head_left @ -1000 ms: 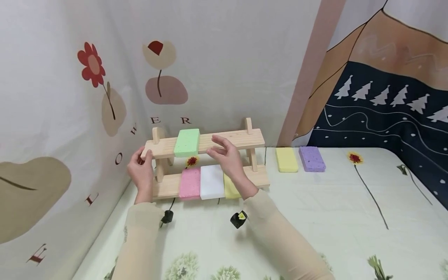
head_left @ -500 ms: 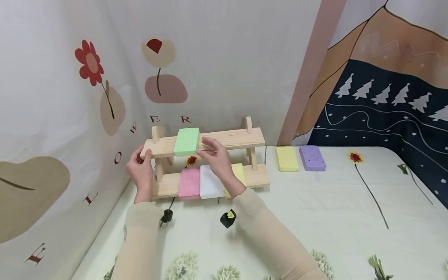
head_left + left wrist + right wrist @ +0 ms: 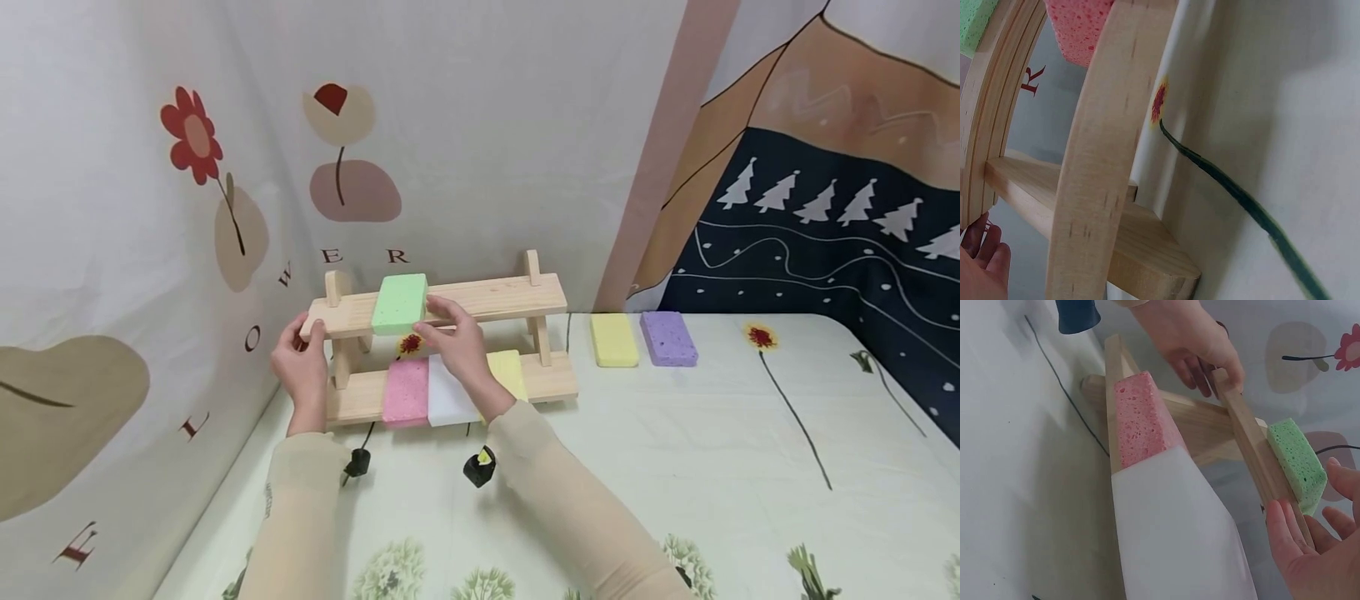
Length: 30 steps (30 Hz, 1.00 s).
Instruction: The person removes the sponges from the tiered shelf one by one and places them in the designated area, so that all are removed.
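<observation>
My left hand [image 3: 302, 367] grips the left end of the upper board of a two-tier wooden shelf [image 3: 495, 296], thumb in front. A green sponge [image 3: 399, 304] lies on that board, left of its middle. My right hand [image 3: 462, 346] is at the sponge's right side, thumb and fingers extended. In the right wrist view some of its fingers touch the board's edge beside the green sponge [image 3: 1297, 459]; contact with the sponge is unclear. On the lower board sit a pink sponge [image 3: 407, 393], a white sponge [image 3: 452, 396] and a yellow sponge [image 3: 510, 372], side by side.
To the right of the shelf, another yellow sponge [image 3: 615, 340] and a purple sponge [image 3: 669, 339] lie on the printed cloth [image 3: 720, 450]. A printed curtain [image 3: 487, 150] hangs close behind the shelf and along the left.
My right hand has moved left along the upper board to the green sponge's right side. The left hand keeps its grip, and the sponges look nearly unmoved.
</observation>
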### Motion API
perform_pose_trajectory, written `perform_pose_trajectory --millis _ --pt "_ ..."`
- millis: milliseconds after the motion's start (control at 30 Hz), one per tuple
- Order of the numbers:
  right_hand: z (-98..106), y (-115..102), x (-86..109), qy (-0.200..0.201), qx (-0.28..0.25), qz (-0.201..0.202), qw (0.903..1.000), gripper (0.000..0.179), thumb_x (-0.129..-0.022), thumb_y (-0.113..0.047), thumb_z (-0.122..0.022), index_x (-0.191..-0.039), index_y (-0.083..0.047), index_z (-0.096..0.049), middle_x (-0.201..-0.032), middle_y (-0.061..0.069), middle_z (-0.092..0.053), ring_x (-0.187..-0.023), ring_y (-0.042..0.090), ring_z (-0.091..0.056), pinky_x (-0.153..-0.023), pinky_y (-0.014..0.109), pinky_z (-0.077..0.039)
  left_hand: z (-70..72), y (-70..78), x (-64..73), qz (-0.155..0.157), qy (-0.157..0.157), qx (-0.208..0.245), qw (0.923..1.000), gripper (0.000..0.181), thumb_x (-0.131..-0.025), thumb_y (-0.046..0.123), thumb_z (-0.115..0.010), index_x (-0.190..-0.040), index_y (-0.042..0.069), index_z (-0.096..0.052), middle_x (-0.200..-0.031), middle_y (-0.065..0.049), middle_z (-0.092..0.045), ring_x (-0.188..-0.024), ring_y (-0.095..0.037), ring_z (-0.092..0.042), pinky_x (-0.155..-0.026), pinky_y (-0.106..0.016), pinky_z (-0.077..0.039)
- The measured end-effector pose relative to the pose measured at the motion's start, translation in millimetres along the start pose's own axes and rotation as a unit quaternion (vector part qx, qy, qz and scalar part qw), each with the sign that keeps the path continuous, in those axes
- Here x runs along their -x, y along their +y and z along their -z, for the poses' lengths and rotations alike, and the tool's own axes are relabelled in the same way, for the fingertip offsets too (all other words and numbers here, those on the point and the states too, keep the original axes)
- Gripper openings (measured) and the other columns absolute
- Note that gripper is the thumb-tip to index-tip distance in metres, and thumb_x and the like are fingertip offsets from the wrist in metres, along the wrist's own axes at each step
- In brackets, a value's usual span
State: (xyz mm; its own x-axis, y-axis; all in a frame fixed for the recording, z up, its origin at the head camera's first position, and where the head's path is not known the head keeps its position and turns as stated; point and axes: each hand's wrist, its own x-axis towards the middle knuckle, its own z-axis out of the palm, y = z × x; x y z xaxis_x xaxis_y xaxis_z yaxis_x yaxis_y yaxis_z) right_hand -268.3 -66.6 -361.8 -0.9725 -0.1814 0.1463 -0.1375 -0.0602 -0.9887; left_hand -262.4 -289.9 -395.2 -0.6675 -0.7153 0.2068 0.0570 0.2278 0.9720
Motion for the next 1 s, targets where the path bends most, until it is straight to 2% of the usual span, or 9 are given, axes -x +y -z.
perform_pose_trajectory --millis 133,300,500,600,733,1000 --pt "-2.7 1.1 -1.2 0.007 0.012 0.01 0.9999 0.048 -0.091 -0.011 -0.071 -0.137 -0.008 -0.058 -0.134 0.016 -0.063 -0.109 0.035 -0.067 -0.088 0.034 -0.059 -0.4 -0.7 -0.1 -0.002 0.0 0.0 1.0 0.044 -0.097 0.035 -0.063 -0.135 0.013 -0.063 -0.135 -0.01 -0.064 -0.105 -0.004 -0.057 -0.093 -0.017 -0.048" --pt "-4.2 4.4 -4.1 0.02 0.045 0.028 0.9984 0.041 -0.093 -0.014 -0.07 -0.133 -0.011 -0.063 -0.13 0.011 -0.067 -0.107 0.028 -0.067 -0.086 0.03 -0.059 -0.8 -2.1 -0.3 0.001 0.004 0.006 1.0 0.043 -0.096 0.034 -0.064 -0.134 0.013 -0.064 -0.135 -0.011 -0.064 -0.102 -0.002 -0.056 -0.09 -0.015 -0.047" --pt "-7.1 3.5 -4.7 0.015 0.008 0.02 0.9997 0.033 -0.093 -0.008 -0.069 -0.126 -0.007 -0.068 -0.123 0.016 -0.07 -0.104 0.029 -0.071 -0.08 0.026 -0.06 -1.0 -2.7 -0.2 0.002 0.005 0.004 1.0 0.042 -0.097 0.033 -0.063 -0.134 0.014 -0.064 -0.135 -0.01 -0.064 -0.104 -0.003 -0.057 -0.09 -0.015 -0.048" --pt "-7.9 3.3 -4.7 0.02 -0.001 0.018 0.9996 0.032 -0.093 -0.006 -0.068 -0.125 -0.006 -0.068 -0.12 0.017 -0.071 -0.104 0.032 -0.071 -0.081 0.028 -0.06 -1.3 -1.8 -0.4 0.006 0.004 0.006 1.0 0.042 -0.097 0.034 -0.063 -0.134 0.014 -0.063 -0.135 -0.01 -0.063 -0.106 -0.004 -0.057 -0.093 -0.017 -0.048" --pt "-8.5 3.1 -4.6 0.027 -0.001 0.02 0.9995 0.031 -0.093 -0.005 -0.068 -0.124 -0.004 -0.069 -0.121 0.017 -0.071 -0.103 0.034 -0.071 -0.082 0.03 -0.06 -1.5 -1.2 -0.6 0.008 0.006 0.005 0.9999 0.041 -0.097 0.033 -0.063 -0.134 0.014 -0.064 -0.135 -0.01 -0.064 -0.105 -0.004 -0.057 -0.093 -0.017 -0.048" --pt "-7.0 1.2 -3.9 0.036 0.007 0.028 0.9989 0.031 -0.092 -0.002 -0.068 -0.123 -0.004 -0.069 -0.121 0.017 -0.071 -0.098 0.031 -0.073 -0.08 0.026 -0.06 -2.2 -0.4 -2.2 0.007 0.003 0.005 1.0 0.043 -0.096 0.032 -0.064 -0.134 0.013 -0.063 -0.135 -0.01 -0.064 -0.104 -0.003 -0.057 -0.093 -0.017 -0.048"
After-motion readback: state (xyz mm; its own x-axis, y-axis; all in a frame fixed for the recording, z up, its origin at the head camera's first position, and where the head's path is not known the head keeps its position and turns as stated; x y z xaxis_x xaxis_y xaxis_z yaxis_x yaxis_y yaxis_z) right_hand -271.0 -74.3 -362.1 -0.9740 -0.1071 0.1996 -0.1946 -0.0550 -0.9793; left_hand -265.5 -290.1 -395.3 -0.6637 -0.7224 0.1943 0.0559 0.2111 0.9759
